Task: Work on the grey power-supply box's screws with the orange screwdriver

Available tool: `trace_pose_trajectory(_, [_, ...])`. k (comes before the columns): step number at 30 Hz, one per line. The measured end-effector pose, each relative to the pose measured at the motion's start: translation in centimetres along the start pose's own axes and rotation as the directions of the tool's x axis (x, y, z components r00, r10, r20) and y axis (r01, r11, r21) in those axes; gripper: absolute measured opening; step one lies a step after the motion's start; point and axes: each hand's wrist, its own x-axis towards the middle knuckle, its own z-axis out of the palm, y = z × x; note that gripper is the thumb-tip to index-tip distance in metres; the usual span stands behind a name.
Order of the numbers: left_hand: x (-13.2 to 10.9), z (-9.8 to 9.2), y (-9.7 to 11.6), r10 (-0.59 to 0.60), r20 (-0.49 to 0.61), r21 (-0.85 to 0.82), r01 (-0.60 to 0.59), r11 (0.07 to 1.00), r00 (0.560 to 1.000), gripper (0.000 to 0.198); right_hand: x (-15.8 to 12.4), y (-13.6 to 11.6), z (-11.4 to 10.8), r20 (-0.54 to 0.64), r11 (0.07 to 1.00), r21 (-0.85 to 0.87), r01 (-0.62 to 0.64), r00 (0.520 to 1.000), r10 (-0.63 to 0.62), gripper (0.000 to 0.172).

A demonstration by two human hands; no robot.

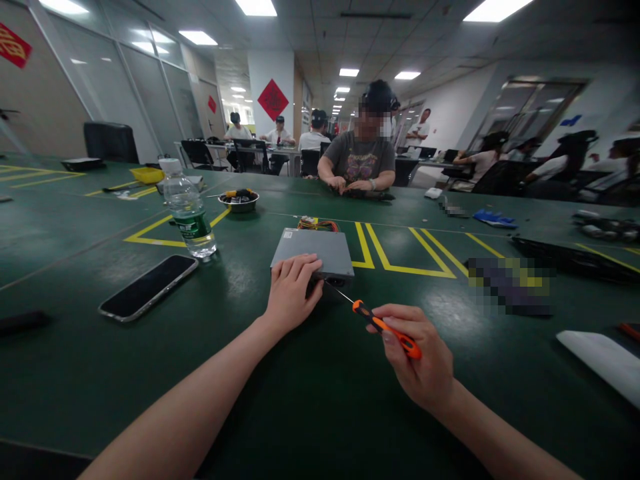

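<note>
A grey metal computer power supply (pixel 320 245) sits on the green table, with a bundle of coloured cables (pixel 319 225) at its far side. My left hand (pixel 294 287) grips its near left part, fingers on the top face and thumb at the near side. In my right hand (pixel 417 347) is a screwdriver (pixel 377 321) with an orange and black handle. Its thin shaft points up and left, and the tip reaches the near side of the power supply. Whether the tip sits in a screw cannot be made out.
On the left lie a phone (pixel 150 287) and a water bottle (pixel 189 213), with a bowl of tools (pixel 240 200) behind. Yellow tape (pixel 420 270) marks the green table (pixel 310 400). A person (pixel 357 157) works across it. A white object (pixel 605 360) lies right.
</note>
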Motion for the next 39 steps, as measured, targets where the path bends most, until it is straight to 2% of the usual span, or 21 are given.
trace_pose_trajectory(3, [0.0,-0.1,0.0,0.002,0.000,0.001,-0.002,1.000,1.000,0.028,0.2,-0.1,0.0,0.007,0.999,-0.038,0.030,1.000,-0.029,0.029])
trace_pose_trajectory(8, [0.0,0.0,0.1,0.004,-0.003,0.003,-0.004,1.000,1.000,0.028,0.6,-0.9,0.4,0.078,0.943,-0.258,0.210,0.977,-0.196,0.022])
trace_pose_trajectory(10, [0.0,0.0,0.1,0.004,-0.004,0.002,-0.004,1.000,1.000,0.028,0.6,-1.5,1.0,0.124,0.905,-0.314,0.287,0.958,-0.261,0.021])
trace_pose_trajectory(13, [0.0,0.1,0.1,0.003,-0.007,0.002,-0.003,1.000,1.000,0.029,0.6,-2.5,1.9,0.277,0.877,-0.291,0.381,0.911,-0.305,0.011])
trace_pose_trajectory(15, [0.0,0.0,0.0,0.003,-0.005,0.007,-0.003,1.000,1.000,0.029,0.7,-3.0,2.3,0.325,0.891,-0.244,0.383,0.898,-0.297,0.009])
trace_pose_trajectory(18, [0.0,0.0,0.0,0.011,0.002,0.012,-0.011,1.000,1.000,0.029,1.0,-3.5,2.7,0.389,0.913,-0.161,0.374,0.874,-0.290,0.026])
trace_pose_trajectory(20, [0.0,0.0,0.0,0.016,0.004,0.012,-0.016,1.000,1.000,0.029,1.1,-3.6,2.8,0.411,0.915,-0.143,0.377,0.864,-0.292,0.030])
trace_pose_trajectory(23, [0.0,0.1,-0.1,0.016,-0.003,0.008,-0.016,1.000,1.000,0.029,1.0,-3.7,3.0,0.397,0.916,-0.144,0.374,0.870,-0.293,0.028])
trace_pose_trajectory(28, [0.0,0.1,0.0,0.008,0.002,-0.005,-0.008,1.000,1.000,0.030,0.7,-3.5,3.2,0.317,0.946,-0.097,0.308,0.911,-0.264,0.025])
trace_pose_trajectory(31, [0.0,0.0,0.0,0.007,0.001,-0.011,-0.007,1.000,1.000,0.030,0.7,-3.5,3.0,0.306,0.964,-0.075,0.254,0.926,-0.220,0.031])
trace_pose_trajectory(33, [0.0,-0.1,0.1,0.009,0.005,-0.012,-0.009,1.000,1.000,0.030,0.9,-3.6,2.8,0.344,0.968,-0.063,0.241,0.916,-0.205,0.032])
trace_pose_trajectory(36, [0.0,-0.1,0.1,0.013,0.003,-0.011,-0.013,1.000,1.000,0.030,1.2,-3.8,2.7,0.404,0.956,-0.074,0.285,0.885,-0.232,0.028])
trace_pose_trajectory(39, [0.0,-0.1,0.1,0.013,-0.004,-0.013,-0.013,1.000,1.000,0.030,1.0,-3.7,2.8,0.370,0.942,-0.082,0.325,0.887,-0.274,0.023])
